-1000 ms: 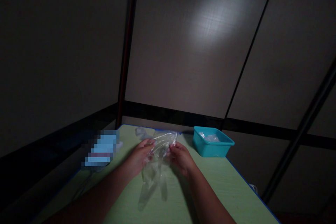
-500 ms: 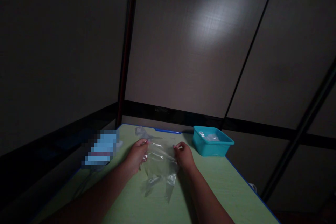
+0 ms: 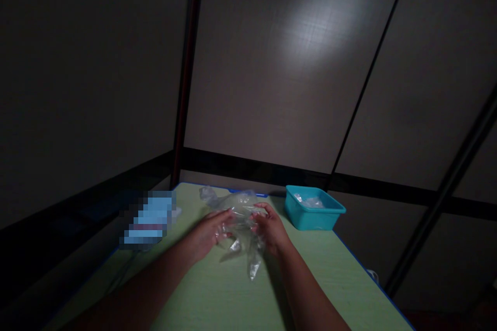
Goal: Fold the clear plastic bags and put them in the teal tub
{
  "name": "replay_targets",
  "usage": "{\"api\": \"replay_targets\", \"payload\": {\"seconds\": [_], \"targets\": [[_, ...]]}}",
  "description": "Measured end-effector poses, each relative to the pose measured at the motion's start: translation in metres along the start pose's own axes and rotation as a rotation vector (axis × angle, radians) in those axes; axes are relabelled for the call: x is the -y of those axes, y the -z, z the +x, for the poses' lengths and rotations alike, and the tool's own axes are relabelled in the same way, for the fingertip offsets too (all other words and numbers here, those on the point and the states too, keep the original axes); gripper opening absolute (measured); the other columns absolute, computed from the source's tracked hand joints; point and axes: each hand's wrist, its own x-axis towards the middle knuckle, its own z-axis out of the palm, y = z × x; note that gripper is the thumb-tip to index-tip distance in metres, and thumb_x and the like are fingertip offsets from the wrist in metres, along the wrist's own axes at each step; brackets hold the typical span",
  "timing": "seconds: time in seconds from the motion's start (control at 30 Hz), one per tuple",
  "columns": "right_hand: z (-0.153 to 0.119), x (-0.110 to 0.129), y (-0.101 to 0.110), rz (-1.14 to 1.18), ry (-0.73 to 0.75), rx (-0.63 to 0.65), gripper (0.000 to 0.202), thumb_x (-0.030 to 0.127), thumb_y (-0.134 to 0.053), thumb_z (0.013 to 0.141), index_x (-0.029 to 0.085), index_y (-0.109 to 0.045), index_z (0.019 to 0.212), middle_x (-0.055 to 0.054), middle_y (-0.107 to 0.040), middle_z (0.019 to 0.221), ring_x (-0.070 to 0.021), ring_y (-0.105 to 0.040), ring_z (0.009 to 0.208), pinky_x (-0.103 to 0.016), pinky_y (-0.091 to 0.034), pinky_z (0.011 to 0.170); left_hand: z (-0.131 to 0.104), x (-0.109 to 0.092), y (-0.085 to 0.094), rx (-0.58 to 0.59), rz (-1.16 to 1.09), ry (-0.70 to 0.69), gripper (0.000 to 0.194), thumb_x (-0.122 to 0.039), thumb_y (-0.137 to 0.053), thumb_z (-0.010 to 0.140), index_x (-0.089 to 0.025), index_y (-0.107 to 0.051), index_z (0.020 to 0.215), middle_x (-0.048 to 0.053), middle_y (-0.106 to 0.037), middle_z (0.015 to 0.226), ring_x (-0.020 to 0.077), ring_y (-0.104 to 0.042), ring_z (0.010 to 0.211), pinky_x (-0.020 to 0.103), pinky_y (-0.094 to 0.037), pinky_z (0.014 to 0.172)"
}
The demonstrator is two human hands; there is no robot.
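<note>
A clear plastic bag (image 3: 244,212) is bunched up between my two hands above the green table (image 3: 217,295). My left hand (image 3: 212,232) has its fingers closed on the bag's left side. On the right side, my right hand (image 3: 269,227) grips the bag with bent fingers. Two loose ends of the plastic hang below my hands, toward the near side. Behind my left hand, another crumpled piece of clear plastic (image 3: 208,195) lies near the table's far edge; whether it is joined to the bag I cannot tell.
A turquoise basket (image 3: 316,220) with clear plastic inside stands at the table's back right corner. A pixelated blue object (image 3: 151,217) with a cable is at the left edge. A blue strip (image 3: 262,195) runs along the far edge, near panelled walls.
My hands have come closer together. The bag, which was spread flat between them, is now gathered and puffed up, and its hanging ends reach less far down.
</note>
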Motion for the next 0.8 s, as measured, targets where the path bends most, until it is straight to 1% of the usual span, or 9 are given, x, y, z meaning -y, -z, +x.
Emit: {"api": "replay_targets", "payload": {"seconds": [0.07,0.17,0.33,0.43,0.53,0.6,0.67,0.73,0.8], "targets": [[0.004,-0.003,0.002,-0.041,0.021,-0.059,0.034,0.029,-0.068,0.058,0.020,-0.048,0.084,0.004,-0.060,0.060,-0.0088,-0.048,0.040,-0.020,-0.039,0.040,-0.002,0.002,-0.002,0.086,-0.049,0.014,0.021,-0.027,-0.068,0.071,-0.016,-0.058,0.086,0.004,-0.066,0.089,0.0210,-0.061,0.087,0.027,-0.047,0.069],[0.008,-0.006,0.004,-0.087,0.044,-0.119,0.032,0.032,-0.063,0.060,0.021,-0.043,0.082,0.004,-0.060,0.058,-0.0082,-0.045,0.035,-0.019,-0.035,0.035,-0.003,0.002,-0.005,0.129,-0.096,0.026,0.020,-0.019,-0.069,0.069,-0.016,-0.056,0.083,0.004,-0.065,0.085,0.0202,-0.063,0.084,0.029,-0.048,0.074],[0.008,-0.006,0.004,-0.168,0.043,-0.181,0.029,0.038,-0.056,0.066,0.023,-0.038,0.083,0.004,-0.061,0.058,-0.0081,-0.041,0.028,-0.018,-0.023,0.030,-0.003,0.001,-0.009,0.081,-0.164,0.003,0.013,-0.015,-0.064,0.072,-0.016,-0.053,0.079,0.001,-0.062,0.074,0.0163,-0.064,0.069,0.030,-0.050,0.070],[0.006,-0.006,0.003,-0.212,0.034,-0.211,0.027,0.042,-0.052,0.069,0.022,-0.039,0.082,0.005,-0.059,0.055,-0.0061,-0.035,0.027,-0.017,-0.020,0.029,-0.001,0.001,-0.006,0.020,-0.180,-0.024,0.012,-0.017,-0.062,0.075,-0.017,-0.052,0.081,-0.002,-0.058,0.068,0.0112,-0.060,0.055,0.026,-0.051,0.061],[0.006,-0.006,0.003,-0.226,0.034,-0.234,0.026,0.043,-0.051,0.071,0.022,-0.040,0.083,0.006,-0.057,0.051,-0.0060,-0.032,0.029,-0.016,-0.019,0.030,0.000,0.002,-0.002,-0.027,-0.162,-0.009,0.014,-0.023,-0.063,0.076,-0.020,-0.051,0.084,-0.004,-0.057,0.068,0.0084,-0.055,0.047,0.022,-0.047,0.049],[0.007,-0.006,0.004,-0.227,0.039,-0.275,0.025,0.042,-0.051,0.071,0.023,-0.041,0.083,0.006,-0.056,0.049,-0.0068,-0.034,0.031,-0.016,-0.019,0.032,-0.002,0.002,-0.003,-0.013,-0.130,0.026,0.019,-0.029,-0.063,0.076,-0.020,-0.052,0.087,-0.003,-0.058,0.070,0.0089,-0.055,0.048,0.021,-0.045,0.047],[0.008,-0.007,0.005,-0.251,0.038,-0.328,0.023,0.041,-0.051,0.073,0.022,-0.040,0.081,0.006,-0.054,0.047,-0.0078,-0.036,0.033,-0.016,-0.020,0.033,-0.005,0.002,-0.005,0.056,-0.095,0.068,0.023,-0.032,-0.065,0.074,-0.019,-0.053,0.090,-0.002,-0.059,0.073,0.0106,-0.057,0.053,0.023,-0.046,0.050],[0.010,-0.009,0.008,-0.306,0.027,-0.373,0.019,0.039,-0.048,0.075,0.023,-0.040,0.079,0.006,-0.052,0.045,-0.0089,-0.037,0.033,-0.017,-0.022,0.033,-0.008,0.002,-0.007,0.128,-0.049,0.130,0.026,-0.030,-0.067,0.072,-0.017,-0.054,0.090,0.000,-0.061,0.076,0.0132,-0.060,0.059,0.026,-0.048,0.056],[0.013,-0.013,0.013,-0.385,0.005,-0.396,0.014,0.036,-0.044,0.078,0.023,-0.040,0.078,0.006,-0.052,0.045,-0.0102,-0.039,0.034,-0.018,-0.024,0.034,-0.009,0.002,-0.008,0.131,0.008,0.176,0.031,-0.026,-0.071,0.067,-0.016,-0.054,0.091,0.002,-0.062,0.078,0.0155,-0.062,0.063,0.028,-0.048,0.061]]}}
